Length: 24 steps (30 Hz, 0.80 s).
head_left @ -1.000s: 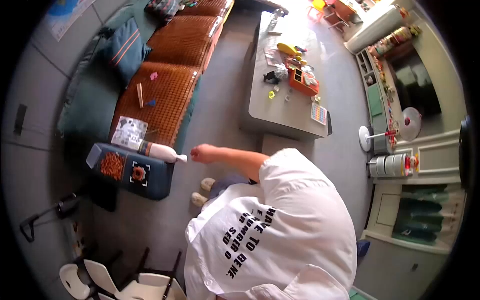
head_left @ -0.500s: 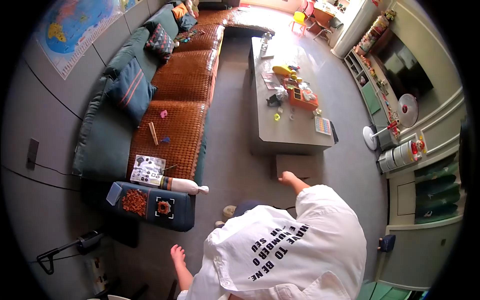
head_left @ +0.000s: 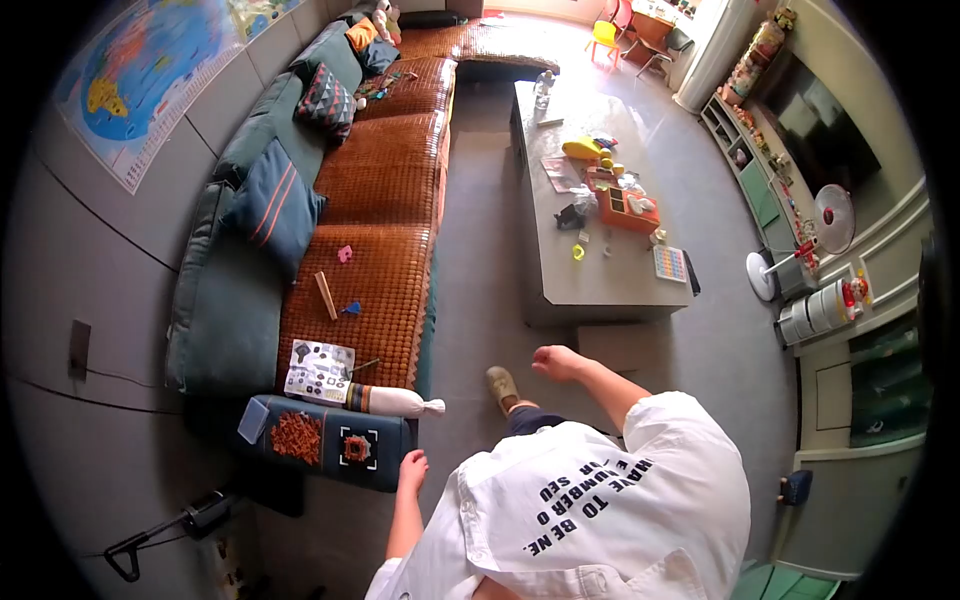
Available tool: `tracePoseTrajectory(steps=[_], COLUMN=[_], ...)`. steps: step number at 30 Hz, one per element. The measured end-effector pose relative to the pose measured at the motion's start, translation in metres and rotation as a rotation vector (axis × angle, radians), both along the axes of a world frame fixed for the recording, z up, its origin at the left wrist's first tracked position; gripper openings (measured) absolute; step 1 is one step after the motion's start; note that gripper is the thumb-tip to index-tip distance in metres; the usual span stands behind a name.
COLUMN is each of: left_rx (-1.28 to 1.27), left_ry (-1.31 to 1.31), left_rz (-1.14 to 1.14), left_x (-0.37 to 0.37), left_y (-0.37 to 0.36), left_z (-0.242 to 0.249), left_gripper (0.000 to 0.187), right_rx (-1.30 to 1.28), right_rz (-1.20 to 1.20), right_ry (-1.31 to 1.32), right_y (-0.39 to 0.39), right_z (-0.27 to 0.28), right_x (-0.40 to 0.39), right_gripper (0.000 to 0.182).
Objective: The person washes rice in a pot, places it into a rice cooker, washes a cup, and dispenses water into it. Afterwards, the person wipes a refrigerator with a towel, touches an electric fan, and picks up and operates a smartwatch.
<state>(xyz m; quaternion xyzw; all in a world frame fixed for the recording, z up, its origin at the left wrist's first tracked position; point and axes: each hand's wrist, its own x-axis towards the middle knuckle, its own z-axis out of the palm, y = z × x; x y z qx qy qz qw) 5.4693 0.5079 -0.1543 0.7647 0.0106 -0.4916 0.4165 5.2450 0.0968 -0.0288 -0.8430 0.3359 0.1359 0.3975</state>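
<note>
My left hand [head_left: 413, 468] hangs just off the right end of the dark blue sofa armrest [head_left: 395, 458], fingers loosely curled, with nothing visible in them. On that armrest lie a pile of orange-brown pieces [head_left: 296, 437], a small orange-brown assembled shape [head_left: 356, 448] inside white corner marks, and a translucent plastic lid or box [head_left: 253, 420]. In front of my body, my right hand [head_left: 555, 362] is held over the floor, left of a brown box [head_left: 615, 347], and does not touch it. Its fingers are curled in, with nothing seen in them.
A printed sheet [head_left: 319, 371] and a white cloth roll [head_left: 392, 401] lie at the sofa's near end. The long grey coffee table [head_left: 565, 285] ahead bears an orange box [head_left: 628, 212] and a colourful tray [head_left: 670, 265]. A fan [head_left: 762, 277] stands to the right.
My left hand has swung forward toward the armrest and its spread fingers have curled. My right hand has drawn back left, away from the brown box. One shoe has come forward.
</note>
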Motion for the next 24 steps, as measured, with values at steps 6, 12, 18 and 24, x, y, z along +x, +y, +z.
tracePoseTrajectory(steps=[6, 12, 18, 24], left_rx=[-0.019, 0.207, 0.244, 0.137], left_ry=[-0.078, -0.073, -0.087, -0.06], left_rz=[-0.13, -0.103, -0.355, -0.502], left_x=[0.076, 0.124, 0.18, 0.256], left_y=[-0.148, -0.256, -0.363, -0.482], left_z=[0.005, 0.02, 0.024, 0.004], left_gripper=[0.031, 0.036, 0.035, 0.035], right_rx=[0.089, -0.38, -0.567, -1.049], right_rz=[-0.206, 0.098, 0.28, 0.358], right_ry=[-0.549, -1.205, -1.824, -2.138], right_y=[-0.123, -0.239, -0.253, -0.272], right_z=[0.109, 0.365, 0.482, 0.49], right_x=[0.068, 0.076, 0.087, 0.132], right_gripper=[0.027, 0.038, 0.057, 0.044])
